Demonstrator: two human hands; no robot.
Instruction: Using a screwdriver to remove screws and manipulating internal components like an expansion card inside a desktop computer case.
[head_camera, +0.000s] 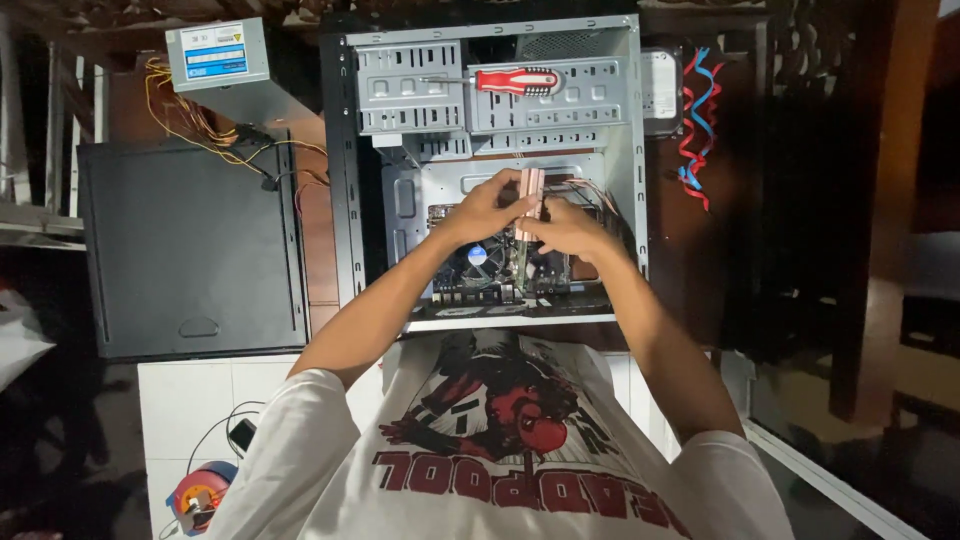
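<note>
An open grey computer case (350, 200) lies on its side in front of me, its motherboard (480, 270) and round cooler fan (478, 256) showing. Both my hands are inside it. My left hand (482, 208) and my right hand (566, 228) meet on a flat pinkish ribbon cable (533, 190) that stands upright between their fingers, above the board. A red-handled screwdriver (515, 81) rests on the drive cage (490, 90) at the top of the case.
A black side panel (190, 245) lies left of the case. A grey power supply (217, 55) with yellow and black wires sits upper left. Red and blue cables (697, 130) hang right of the case. A red cord reel (200, 492) sits on the white tiled floor.
</note>
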